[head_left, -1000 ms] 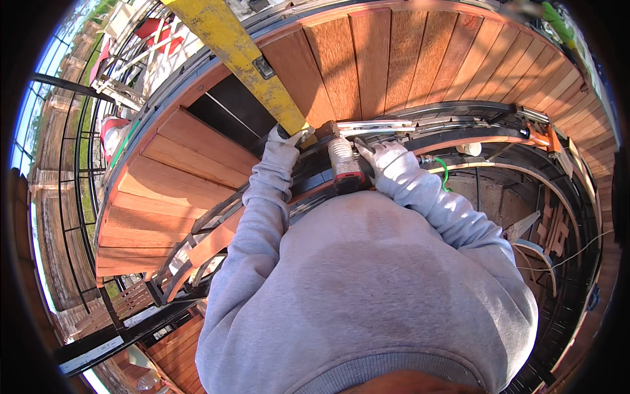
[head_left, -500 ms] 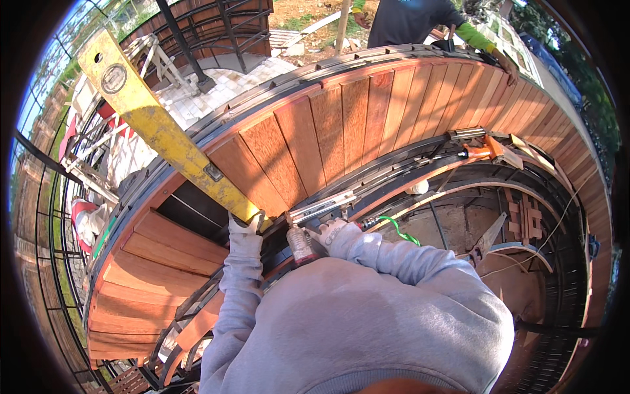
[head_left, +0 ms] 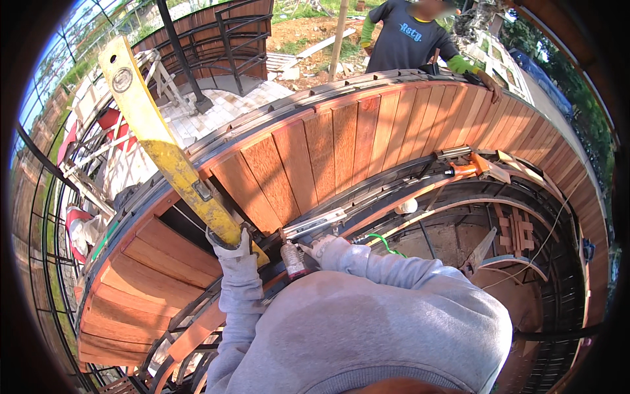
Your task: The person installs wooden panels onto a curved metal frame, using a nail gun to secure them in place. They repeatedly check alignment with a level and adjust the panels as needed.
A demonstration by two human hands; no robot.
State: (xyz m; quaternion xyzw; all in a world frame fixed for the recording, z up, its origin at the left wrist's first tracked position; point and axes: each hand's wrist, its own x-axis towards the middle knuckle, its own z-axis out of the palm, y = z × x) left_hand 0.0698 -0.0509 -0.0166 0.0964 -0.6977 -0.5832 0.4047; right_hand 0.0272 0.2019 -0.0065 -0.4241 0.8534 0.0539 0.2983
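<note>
A scuffed yellow spirit level stands up at a slant from the curved wall frame. Its lower end is gripped by my gloved left hand, fingers wrapped round the edge. Dark frame shows on both sides of the level, between the reddish wood planks to its right and the planks to its left. My right hand, also gloved, is closed round the handle of a nail gun, partly hidden by the hand. The gun's silver magazine points right along the frame.
A green air hose curls right of my right hand. Along the inner ledge lie an orange-handled tool and a white round object. A handsaw leans farther right. A co-worker stands beyond the wall, one hand on its top.
The level has swung more upright, its top moving right, and a dark gap now shows between it and the right-hand planks. My left hand has shifted slightly left. The view has tilted up.
</note>
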